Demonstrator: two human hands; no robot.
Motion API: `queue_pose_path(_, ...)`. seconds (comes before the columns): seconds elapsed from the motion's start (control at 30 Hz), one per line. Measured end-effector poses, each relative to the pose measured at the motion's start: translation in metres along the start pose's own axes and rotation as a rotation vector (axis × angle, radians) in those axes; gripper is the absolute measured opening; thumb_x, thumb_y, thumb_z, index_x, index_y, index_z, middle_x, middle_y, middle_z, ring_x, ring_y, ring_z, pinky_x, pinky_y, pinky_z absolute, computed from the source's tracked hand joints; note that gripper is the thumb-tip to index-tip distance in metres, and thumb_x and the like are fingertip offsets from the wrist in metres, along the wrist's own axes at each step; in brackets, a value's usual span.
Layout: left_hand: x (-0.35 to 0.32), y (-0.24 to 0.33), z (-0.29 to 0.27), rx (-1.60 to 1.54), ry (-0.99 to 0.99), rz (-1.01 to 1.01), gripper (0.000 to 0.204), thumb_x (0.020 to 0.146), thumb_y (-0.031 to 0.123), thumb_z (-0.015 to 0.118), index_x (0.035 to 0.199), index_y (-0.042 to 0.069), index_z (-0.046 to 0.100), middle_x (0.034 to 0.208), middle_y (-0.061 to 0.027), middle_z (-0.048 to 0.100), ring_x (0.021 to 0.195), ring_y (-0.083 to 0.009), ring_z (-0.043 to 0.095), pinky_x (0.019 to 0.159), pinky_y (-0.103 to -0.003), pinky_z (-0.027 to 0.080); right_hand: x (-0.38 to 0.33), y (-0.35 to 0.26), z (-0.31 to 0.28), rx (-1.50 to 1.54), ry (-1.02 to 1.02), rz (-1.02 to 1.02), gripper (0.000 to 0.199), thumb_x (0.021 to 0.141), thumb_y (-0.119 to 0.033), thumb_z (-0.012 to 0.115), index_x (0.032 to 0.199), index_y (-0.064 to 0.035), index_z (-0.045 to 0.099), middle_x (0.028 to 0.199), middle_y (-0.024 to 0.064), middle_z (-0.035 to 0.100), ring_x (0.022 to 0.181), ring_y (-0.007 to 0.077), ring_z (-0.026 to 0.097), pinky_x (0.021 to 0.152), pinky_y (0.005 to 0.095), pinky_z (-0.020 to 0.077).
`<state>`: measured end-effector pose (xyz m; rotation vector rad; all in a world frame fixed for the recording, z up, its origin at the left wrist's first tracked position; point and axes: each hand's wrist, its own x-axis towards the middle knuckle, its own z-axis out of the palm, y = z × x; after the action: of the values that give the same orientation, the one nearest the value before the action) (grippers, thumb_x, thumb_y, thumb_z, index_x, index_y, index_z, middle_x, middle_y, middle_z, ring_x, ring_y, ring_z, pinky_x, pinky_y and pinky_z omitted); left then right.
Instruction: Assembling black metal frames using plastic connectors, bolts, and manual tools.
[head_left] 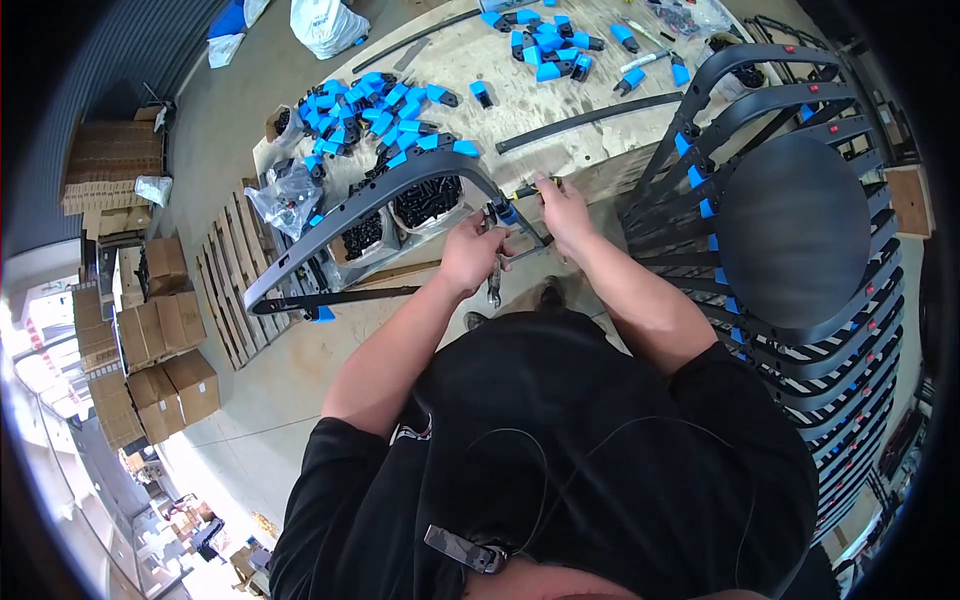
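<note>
A dark grey curved frame reaches from the lower left, over the bins, to a bent end between my hands. A small blue piece shows at that bent end. My left hand is closed beside this joint, around a metal tool whose shaft hangs below the fingers; its exact kind is unclear. My right hand is closed on a yellow-and-black handled tool, which looks like a screwdriver and points left toward the joint. The fingers partly hide both tools.
Blue-and-black plastic parts lie heaped on the wooden worktable. Bins of small black parts stand at its near edge. Many finished-looking frames are stacked close on my right, with a dark round panel. A pallet and cardboard boxes stand left.
</note>
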<state>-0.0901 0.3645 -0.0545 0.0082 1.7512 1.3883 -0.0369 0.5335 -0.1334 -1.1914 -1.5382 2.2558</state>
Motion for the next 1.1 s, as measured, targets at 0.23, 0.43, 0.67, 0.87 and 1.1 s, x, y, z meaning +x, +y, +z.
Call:
queue_pose_path(0.23, 0.003, 0.009, -0.004, -0.147, -0.075, -0.098, 0.025, 0.096, 0.009, 0.062, 0.113, -0.008, 0.057, 0.098, -0.0156, 0.064, 0.075, -0.0201, 0.065, 0.061, -0.033, 0.056, 0.005, 0.001, -0.007, 0.072, -0.129, 0.069, 0.032, 0.098, -0.036, 0.063, 0.101, -0.0034, 0.062, 0.079, 0.0017, 0.057, 0.069, 0.012, 0.05, 0.063, 0.0304, 0.0424)
queue_pose_path(0.43, -0.001, 0.017, 0.0, -0.166, -0.072, -0.061, 0.023, 0.097, 0.01, 0.061, 0.112, -0.007, 0.058, 0.097, -0.0135, 0.065, 0.079, -0.019, 0.065, 0.064, -0.033, 0.056, 0.002, -0.002, -0.003, 0.241, -0.062, 0.144, 0.026, 0.097, -0.034, 0.065, 0.096, -0.0074, 0.062, 0.075, -0.001, 0.056, 0.061, 0.009, 0.049, 0.058, 0.0272, 0.0394)
queue_pose_path(0.67, -0.002, 0.017, 0.0, -0.141, -0.072, -0.057, 0.024, 0.097, 0.009, 0.061, 0.115, -0.006, 0.057, 0.104, -0.0138, 0.065, 0.084, -0.0195, 0.066, 0.066, -0.034, 0.057, 0.007, -0.001, -0.003, 0.154, -0.083, 0.132, 0.027, 0.099, -0.033, 0.062, 0.093, -0.0066, 0.061, 0.065, -0.0002, 0.052, 0.055, 0.0106, 0.046, 0.052, 0.0297, 0.0357)
queue_pose_path(0.87, 0.002, 0.018, -0.003, -0.153, -0.085, -0.081, 0.026, 0.097, 0.01, 0.062, 0.116, -0.007, 0.057, 0.102, -0.0136, 0.066, 0.082, -0.0196, 0.067, 0.065, -0.034, 0.057, 0.002, 0.003, -0.006, 0.176, -0.127, 0.171, 0.034, 0.099, -0.036, 0.06, 0.106, -0.0037, 0.066, 0.091, 0.0049, 0.065, 0.076, 0.0134, 0.058, 0.068, 0.0293, 0.0468)
queue_pose_path(1.1, 0.001, 0.002, -0.003, -0.085, -0.114, -0.066, 0.027, 0.096, 0.011, 0.064, 0.114, -0.008, 0.057, 0.1, -0.0145, 0.066, 0.081, -0.0206, 0.068, 0.065, -0.033, 0.059, 0.009, -0.031, -0.025, -0.346, -0.279, -0.021, 0.048, 0.096, -0.043, 0.057, 0.111, 0.0018, 0.066, 0.093, 0.0121, 0.071, 0.08, 0.0201, 0.066, 0.071, 0.0355, 0.0499)
